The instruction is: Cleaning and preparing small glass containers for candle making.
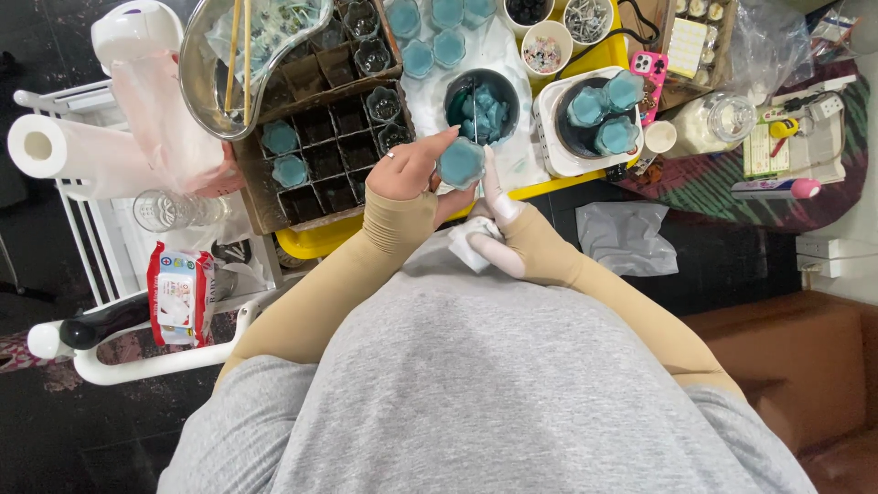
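Head view, hands: the left hand (410,172) has its fingers clamped round a small blue-filled glass cup (461,161), held up just in front of the body, above the near edge of the yellow tray (315,241). The right hand (501,233) is closed on a white tissue (468,240), with one finger stretched up against the cup's side.

Head view, done so far: by my judgement, many cups are already filled with the blue stuff. Three stand in the white round warmer (585,119), several sit on the white cloth at the top of the tray, and two rest in the dark divided crate (320,155).

Head view, left to do: several glasses in the crate look empty, and most compartments hold nothing. The dark pot (482,105) behind the held cup holds blue lumps.

Head view, packages left: a red and white flat pack of wipes (178,295) lies on the white rack, and a paper towel roll (69,151) lies farther up.

Head view, packages right: a green and white flat packet (766,151) lies beside a pink-capped tube (776,188); a pink phone case (647,75) leans by the warmer; a clear jar (709,123) lies on its side.
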